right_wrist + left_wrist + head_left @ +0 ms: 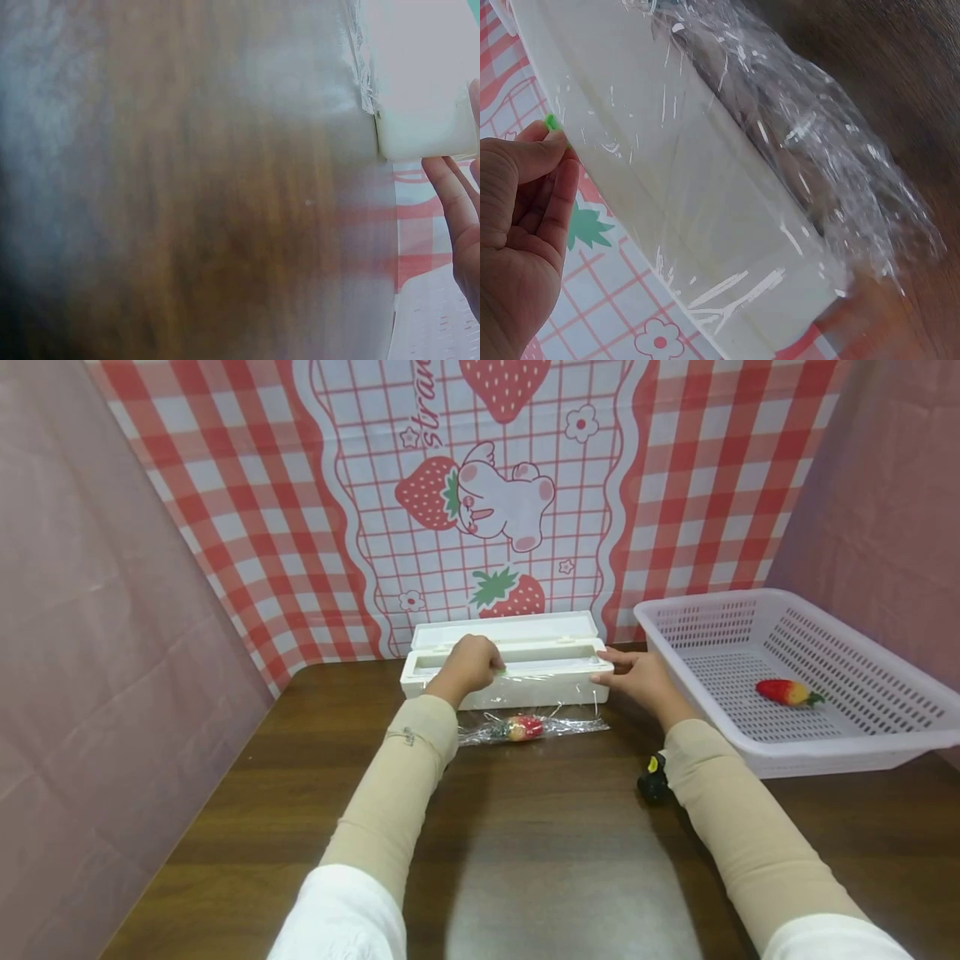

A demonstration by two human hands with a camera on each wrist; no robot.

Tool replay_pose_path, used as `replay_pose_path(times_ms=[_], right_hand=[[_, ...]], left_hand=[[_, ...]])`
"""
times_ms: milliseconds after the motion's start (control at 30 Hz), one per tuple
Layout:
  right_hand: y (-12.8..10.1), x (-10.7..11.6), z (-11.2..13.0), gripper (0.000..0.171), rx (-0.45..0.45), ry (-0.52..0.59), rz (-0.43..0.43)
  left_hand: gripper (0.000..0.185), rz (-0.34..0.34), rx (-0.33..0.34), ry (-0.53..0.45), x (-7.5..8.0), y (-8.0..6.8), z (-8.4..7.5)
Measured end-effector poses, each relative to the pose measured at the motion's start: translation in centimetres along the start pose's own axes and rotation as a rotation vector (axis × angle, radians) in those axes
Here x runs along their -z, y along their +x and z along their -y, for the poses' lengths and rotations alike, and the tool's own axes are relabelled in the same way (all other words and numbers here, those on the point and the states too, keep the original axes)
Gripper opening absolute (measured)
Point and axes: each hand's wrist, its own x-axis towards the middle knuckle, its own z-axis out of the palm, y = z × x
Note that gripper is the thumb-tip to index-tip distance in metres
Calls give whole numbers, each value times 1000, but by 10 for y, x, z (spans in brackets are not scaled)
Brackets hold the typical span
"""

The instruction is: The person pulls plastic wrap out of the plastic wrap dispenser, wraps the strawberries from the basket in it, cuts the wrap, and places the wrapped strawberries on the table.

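Note:
A long white cling film dispenser (536, 692) stands at the back of the table with its lid (510, 631) raised behind it. Clear film (727, 292) hangs over its front. My left hand (474, 664) pinches a small green slide cutter (551, 121) at the dispenser's upper edge. At the other end, my right hand (641, 681) holds the dispenser's corner between thumb and fingers; the right wrist view shows only part of this hand (461, 217). In front of the dispenser lies a red and yellow toy strawberry (525, 727) under crumpled film, partly beside my left sleeve.
A white perforated plastic basket (840, 747) stands at the right, with one red and yellow toy strawberry (783, 692) inside. Next to my right sleeve is a small black object (653, 781) with a yellow mark. A checked cloth (300, 527) hangs behind the wooden table (555, 868).

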Motion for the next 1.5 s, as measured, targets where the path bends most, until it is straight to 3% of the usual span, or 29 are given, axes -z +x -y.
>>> replay_pose_path(times_ms=[667,1133,1500], right_hand=[[-1,2,0,60,-3,-18,1],[-2,2,1,59,-11,-23,-4],[-1,1,0,60,-26,-9,8]], left_hand=[[24,-11,38,-18,2,-9,16],[20,-37,26,7,6,-16,23],[19,-32,55,-46,8,-22,29]])
